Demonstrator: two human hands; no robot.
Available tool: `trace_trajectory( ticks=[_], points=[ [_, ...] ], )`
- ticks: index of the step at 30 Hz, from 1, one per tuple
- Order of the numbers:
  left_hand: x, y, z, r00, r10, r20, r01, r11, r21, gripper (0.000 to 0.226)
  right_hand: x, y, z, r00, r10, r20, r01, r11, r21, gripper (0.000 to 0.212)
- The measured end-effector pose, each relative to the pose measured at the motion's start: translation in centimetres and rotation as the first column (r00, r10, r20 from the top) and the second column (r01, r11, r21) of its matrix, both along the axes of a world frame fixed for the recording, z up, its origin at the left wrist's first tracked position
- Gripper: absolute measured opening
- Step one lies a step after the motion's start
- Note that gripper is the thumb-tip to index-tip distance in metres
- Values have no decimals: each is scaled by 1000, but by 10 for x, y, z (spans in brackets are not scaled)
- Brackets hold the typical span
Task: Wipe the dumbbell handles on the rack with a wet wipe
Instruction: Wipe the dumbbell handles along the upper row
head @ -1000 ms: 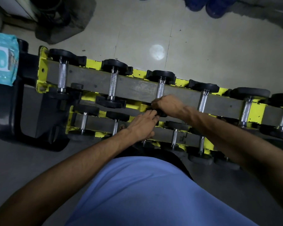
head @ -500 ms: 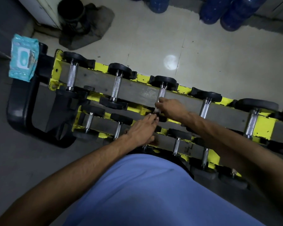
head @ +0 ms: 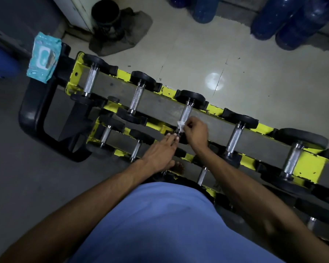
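A yellow and grey dumbbell rack [head: 160,103] runs from upper left to lower right, with several black dumbbells with knurled steel handles on two tiers. My right hand [head: 196,131] pinches a small white wet wipe [head: 180,124] against the near end of the third top-tier dumbbell's handle [head: 186,112]. My left hand [head: 160,152] lies with straight fingers, its fingertips touching the near black end of that same dumbbell. The handle's near end is hidden by the wipe and my fingers.
A teal pack of wet wipes [head: 43,57] lies on the black frame [head: 32,118] at the rack's left end. Blue water jugs [head: 285,18] stand on the tiled floor at the far side, beside a black bin [head: 105,14] on a mat.
My view has shifted, so the rack sits lower in frame. My right hand has moved along the handle and the white wipe now shows at its fingertips. My left hand stays by the dumbbell's near end.
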State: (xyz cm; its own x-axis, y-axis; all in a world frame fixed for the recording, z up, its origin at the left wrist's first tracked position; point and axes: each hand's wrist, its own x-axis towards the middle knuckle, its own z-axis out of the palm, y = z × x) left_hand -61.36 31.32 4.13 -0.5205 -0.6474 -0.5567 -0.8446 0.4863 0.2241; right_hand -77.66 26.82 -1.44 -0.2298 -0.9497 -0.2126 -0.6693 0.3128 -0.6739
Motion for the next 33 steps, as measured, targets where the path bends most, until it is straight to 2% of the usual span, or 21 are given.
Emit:
trace_trajectory(
  ticks=[2, 5, 8, 12, 14, 16, 18, 23, 26, 28, 30, 33],
  points=[
    [-1, 1, 2, 1000, 17, 9, -17, 1000, -1, 93, 2, -21, -2, 976, -181, 122, 181, 983, 14, 9],
    [-1, 1, 4, 1000, 17, 3, -17, 1000, 2, 92, 0, -57, -3, 863, -432, 263, 439, 898, 35, 6],
    [1, -2, 4, 1000, -14, 5, 13, 1000, 10, 92, -1, -73, -14, 756, -595, 274, 571, 803, 171, 5],
    [3, -6, 6, 999, -50, 17, 50, 999, 8, 92, 0, -78, -24, 609, -687, 398, 572, 727, 380, 25],
    [6, -8, 8, 998, -60, 17, 59, 998, 24, 91, 2, -82, -21, 461, -711, 531, 520, 701, 487, 22],
    [8, -11, 10, 997, -73, 22, 73, 997, 22, 89, 4, -84, -20, 384, -708, 592, 495, 700, 515, 17],
    [11, -14, 11, 996, -90, 11, 90, 996, 28, 87, 3, -81, -17, 375, -692, 617, 455, 717, 528, 21],
    [16, -19, 15, 991, -137, 6, 137, 990, 22, 84, -5, -67, -19, 448, -674, 588, 452, 738, 502, 24],
    [17, -21, 13, 988, -153, 0, 153, 988, 11, 85, -1, -82, -15, 358, -692, 627, 478, 712, 514, 22],
    [19, -21, 12, 987, -158, -4, 158, 987, 10, 85, 3, -89, -17, 344, -722, 601, 521, 679, 518, 24],
    [20, -22, 11, 985, -170, -4, 170, 985, 16, 85, 6, -82, -24, 395, -720, 571, 569, 680, 463, 28],
    [21, -24, 10, 985, -173, -12, 173, 985, 6, 87, 14, -59, -20, 592, -661, 461, 651, 729, 211, 11]
  ],
)
